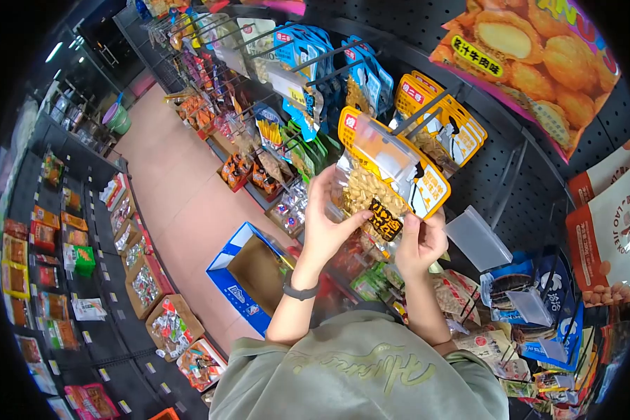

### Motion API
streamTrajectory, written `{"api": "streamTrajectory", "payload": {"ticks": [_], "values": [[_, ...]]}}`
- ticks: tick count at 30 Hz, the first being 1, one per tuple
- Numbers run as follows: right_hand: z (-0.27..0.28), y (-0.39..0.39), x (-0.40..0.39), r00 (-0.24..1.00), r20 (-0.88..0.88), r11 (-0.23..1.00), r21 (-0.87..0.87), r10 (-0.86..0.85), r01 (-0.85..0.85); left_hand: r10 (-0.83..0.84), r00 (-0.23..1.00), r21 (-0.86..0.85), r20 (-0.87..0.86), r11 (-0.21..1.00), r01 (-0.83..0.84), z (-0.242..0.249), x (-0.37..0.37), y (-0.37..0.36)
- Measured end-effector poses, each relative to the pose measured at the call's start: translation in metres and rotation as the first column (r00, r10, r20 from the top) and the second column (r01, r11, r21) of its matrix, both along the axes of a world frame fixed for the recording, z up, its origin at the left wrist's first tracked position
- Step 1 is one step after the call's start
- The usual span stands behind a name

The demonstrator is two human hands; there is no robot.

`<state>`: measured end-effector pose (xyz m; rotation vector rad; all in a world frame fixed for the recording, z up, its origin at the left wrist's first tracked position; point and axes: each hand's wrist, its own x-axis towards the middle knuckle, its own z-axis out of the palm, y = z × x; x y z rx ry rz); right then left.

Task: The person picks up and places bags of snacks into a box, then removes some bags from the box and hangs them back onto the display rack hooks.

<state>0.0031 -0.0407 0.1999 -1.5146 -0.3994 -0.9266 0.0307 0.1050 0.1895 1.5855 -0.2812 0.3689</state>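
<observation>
Both my hands are raised to a yellow and clear snack packet [374,185] of nuts that hangs at the front of a metal peg hook [427,105] on the black pegboard. My left hand [329,213] grips the packet's left side, thumb across the clear window. My right hand [420,241] pinches its lower right edge near the black label. More yellow packets [444,129] hang behind it on the same row. A black band sits on my left wrist [299,290].
Blue snack packets [308,59] hang on pegs to the left, large orange bags [539,63] upper right. An open blue cardboard box [248,276] stands on the pink aisle floor [182,203]. Shelves of goods [70,266] line the far side.
</observation>
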Motion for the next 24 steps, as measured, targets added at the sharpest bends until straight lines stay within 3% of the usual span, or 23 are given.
{"api": "streamTrajectory", "payload": {"ticks": [7, 10, 11, 14, 15, 18, 19, 20, 24], "values": [[0.004, 0.016, 0.003, 0.998, -0.042, 0.999, -0.024, 0.036, -0.037, 0.023, 1.0, -0.047, -0.02, 0.999, -0.024, -0.008, -0.004, 0.013], [0.002, 0.028, 0.001, 0.988, -0.132, 0.982, -0.157, 0.084, -0.105, 0.05, 0.997, -0.055, -0.053, 0.997, -0.053, -0.025, -0.006, 0.035], [0.0, 0.035, 0.0, 0.978, -0.193, 0.976, -0.183, 0.083, -0.119, 0.092, 0.993, -0.075, -0.07, 0.992, -0.098, -0.03, -0.009, 0.044], [-0.001, 0.058, -0.009, 0.861, -0.482, 0.925, -0.228, 0.164, -0.304, 0.279, 0.959, 0.138, -0.044, 0.953, -0.271, -0.051, -0.025, 0.084], [-0.008, 0.064, -0.006, 0.849, -0.495, 0.881, -0.301, 0.183, -0.366, 0.33, 0.943, 0.17, -0.037, 0.932, -0.319, -0.061, -0.033, 0.098], [-0.009, 0.095, -0.005, 0.615, -0.741, 0.692, -0.295, 0.27, -0.659, 0.397, 0.912, 0.214, -0.105, 0.904, -0.369, -0.088, -0.064, 0.141], [-0.013, 0.109, -0.004, 0.61, -0.736, 0.644, -0.321, 0.292, -0.695, 0.412, 0.895, 0.253, -0.172, 0.896, -0.364, -0.085, -0.077, 0.155], [-0.017, 0.121, -0.006, 0.524, -0.814, 0.594, -0.299, 0.249, -0.747, 0.433, 0.884, 0.308, -0.18, 0.878, -0.367, -0.094, -0.089, 0.168], [-0.063, 0.179, -0.003, 0.441, -0.875, 0.406, -0.336, 0.199, -0.85, 0.503, 0.82, 0.334, -0.272, 0.849, -0.41, -0.122, -0.124, 0.211]]}}
